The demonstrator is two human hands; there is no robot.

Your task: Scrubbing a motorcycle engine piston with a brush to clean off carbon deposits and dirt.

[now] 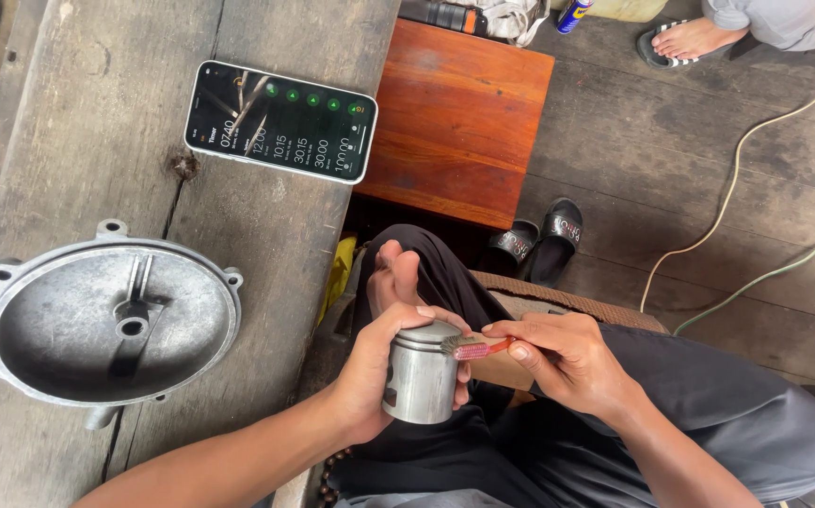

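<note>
Both hands busy: left hand (370,376) clamped around metal piston (420,374), right hand (567,357) pinching toothbrush (473,349), bristles on piston's top edge. Round metal cover (106,320) on bench (69,113) nearby.

Bare forearms, dark trousers, possibly beaded bracelet
</note>
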